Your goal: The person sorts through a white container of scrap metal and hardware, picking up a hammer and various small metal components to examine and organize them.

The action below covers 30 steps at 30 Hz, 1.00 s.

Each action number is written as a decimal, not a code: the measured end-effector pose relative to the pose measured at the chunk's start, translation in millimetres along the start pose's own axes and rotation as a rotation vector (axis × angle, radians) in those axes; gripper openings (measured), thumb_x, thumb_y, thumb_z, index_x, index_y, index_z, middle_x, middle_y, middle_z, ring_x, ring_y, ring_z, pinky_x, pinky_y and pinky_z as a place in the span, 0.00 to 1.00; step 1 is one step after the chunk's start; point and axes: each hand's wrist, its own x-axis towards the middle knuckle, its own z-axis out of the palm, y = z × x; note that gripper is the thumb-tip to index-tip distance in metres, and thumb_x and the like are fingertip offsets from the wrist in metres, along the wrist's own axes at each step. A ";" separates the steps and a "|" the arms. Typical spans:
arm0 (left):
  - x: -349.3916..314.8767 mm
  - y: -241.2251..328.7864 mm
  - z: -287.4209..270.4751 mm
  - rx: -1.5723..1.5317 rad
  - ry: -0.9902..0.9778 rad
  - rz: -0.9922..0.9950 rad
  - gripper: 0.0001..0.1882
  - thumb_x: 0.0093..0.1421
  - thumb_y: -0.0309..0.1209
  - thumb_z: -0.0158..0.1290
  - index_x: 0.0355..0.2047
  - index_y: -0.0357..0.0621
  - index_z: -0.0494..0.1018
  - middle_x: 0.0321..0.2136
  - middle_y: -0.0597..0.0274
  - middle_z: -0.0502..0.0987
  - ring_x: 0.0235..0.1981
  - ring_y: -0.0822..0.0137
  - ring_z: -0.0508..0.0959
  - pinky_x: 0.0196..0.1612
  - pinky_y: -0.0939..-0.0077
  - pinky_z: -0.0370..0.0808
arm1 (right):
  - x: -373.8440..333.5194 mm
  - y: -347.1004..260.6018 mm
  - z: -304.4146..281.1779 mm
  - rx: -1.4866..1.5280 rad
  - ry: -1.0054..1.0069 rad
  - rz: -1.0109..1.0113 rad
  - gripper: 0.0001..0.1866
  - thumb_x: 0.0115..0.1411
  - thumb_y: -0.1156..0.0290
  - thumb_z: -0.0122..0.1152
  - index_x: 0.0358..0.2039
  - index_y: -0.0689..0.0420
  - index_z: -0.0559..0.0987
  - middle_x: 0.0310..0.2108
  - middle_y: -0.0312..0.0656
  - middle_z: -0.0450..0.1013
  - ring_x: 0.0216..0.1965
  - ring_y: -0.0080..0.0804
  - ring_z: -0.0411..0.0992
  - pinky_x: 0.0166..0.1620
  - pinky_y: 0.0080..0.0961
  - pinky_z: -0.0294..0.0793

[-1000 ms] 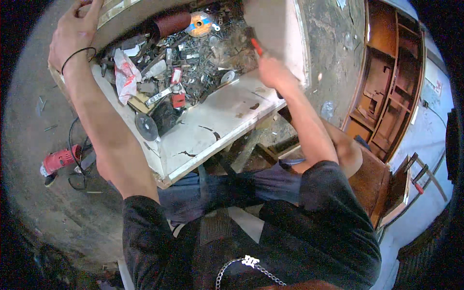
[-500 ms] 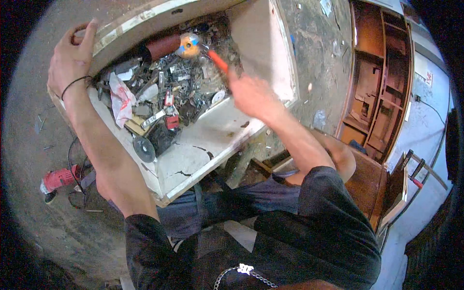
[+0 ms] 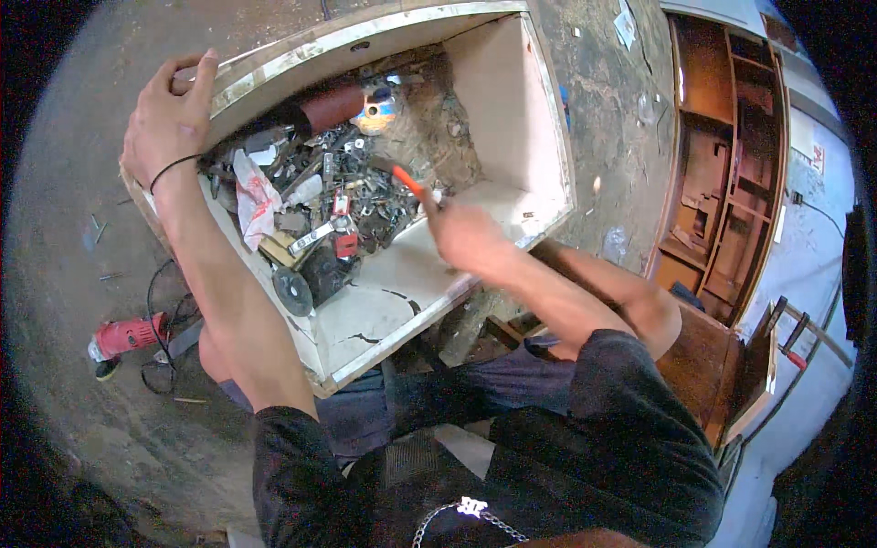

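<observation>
A white-walled wooden drawer (image 3: 384, 321) lies tilted across my lap, full of loose hardware, metal bits and dirt. My left hand (image 3: 172, 119) grips its far left rim, fingers curled over the edge. Inside, my right hand (image 3: 468, 239) is closed round an orange-handled tool (image 3: 407, 180); its dark end is blurred among the small metal pieces (image 3: 370, 187). Near the tool are an orange and blue disc (image 3: 374, 111), a brown sandpaper roll (image 3: 331, 108), a red and silver metal piece (image 3: 344, 236), a crumpled white plastic bag (image 3: 257, 199) and a grey grinding disc (image 3: 292, 291).
A red angle grinder (image 3: 128, 336) with a black cord rests on the dirty floor at my left. On the right stand a brown wooden shelf unit (image 3: 731, 173) and a clamp (image 3: 793, 334) by a board. Nails and scraps lie on the floor.
My right hand and the orange-handled tool have moved nearer to me. More of the drawer's dirty bottom shows at the far right. My left hand keeps its grip on the rim.
</observation>
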 end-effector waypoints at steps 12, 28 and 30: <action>1.9 -2.9 -6.8 0.063 0.057 -0.002 0.28 0.53 0.66 0.48 0.48 0.71 0.77 0.42 0.71 0.82 0.48 0.56 0.79 0.50 0.59 0.74 | 71.8 80.0 -59.5 -0.005 0.166 0.190 0.19 0.56 0.74 0.52 0.50 0.65 0.72 0.31 0.58 0.77 0.36 0.55 0.78 0.41 0.50 0.78; 2.4 -5.1 -6.8 0.062 0.063 -0.001 0.29 0.52 0.65 0.49 0.48 0.70 0.77 0.43 0.71 0.82 0.48 0.56 0.79 0.50 0.60 0.74 | -34.9 15.9 -47.7 -0.004 -0.055 -0.169 0.27 0.58 0.74 0.51 0.60 0.58 0.64 0.32 0.57 0.74 0.30 0.56 0.77 0.32 0.49 0.77; -0.6 0.9 -9.6 0.031 0.044 -0.017 0.28 0.52 0.64 0.49 0.48 0.69 0.78 0.42 0.71 0.82 0.47 0.57 0.80 0.50 0.60 0.74 | -27.3 38.4 -50.5 -0.008 -0.047 -0.131 0.26 0.57 0.74 0.50 0.59 0.55 0.66 0.33 0.58 0.75 0.33 0.59 0.76 0.37 0.51 0.77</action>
